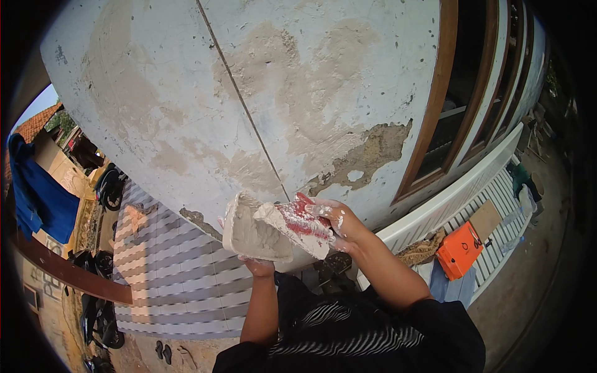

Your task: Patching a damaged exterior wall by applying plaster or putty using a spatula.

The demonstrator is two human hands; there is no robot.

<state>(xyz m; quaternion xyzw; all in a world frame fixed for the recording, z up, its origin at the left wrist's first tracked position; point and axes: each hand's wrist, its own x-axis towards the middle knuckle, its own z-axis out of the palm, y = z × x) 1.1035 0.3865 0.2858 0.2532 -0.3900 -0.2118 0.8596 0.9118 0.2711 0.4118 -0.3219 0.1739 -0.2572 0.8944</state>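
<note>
My left hand (259, 267) holds a pale plastic tub (231, 231) from below, its fingers wrapped about the walls. Grey-beige putty (264, 235) lies inside and coats the rim. In my right hand (341, 222) is a red putty spreader (306, 219), smeared with white, its edge over the tub's right side. A thick lump of putty (272, 216) clings to the spreader's left end. White smears mark my right fingers and knuckles. Before me stands a white wall (155, 81) with beige filled patches (329, 81) and a rough, bare grey-brown area (379, 149) low down.
A thin dark line (239, 93) runs down the wall. At right are brown-framed windows (429, 118) and a white slatted bench (491, 217) bearing an orange box (459, 253). Leftward lie striped floor tiles (180, 273), a blue cloth (40, 193), parked motorbikes (102, 311) and sandals (163, 352).
</note>
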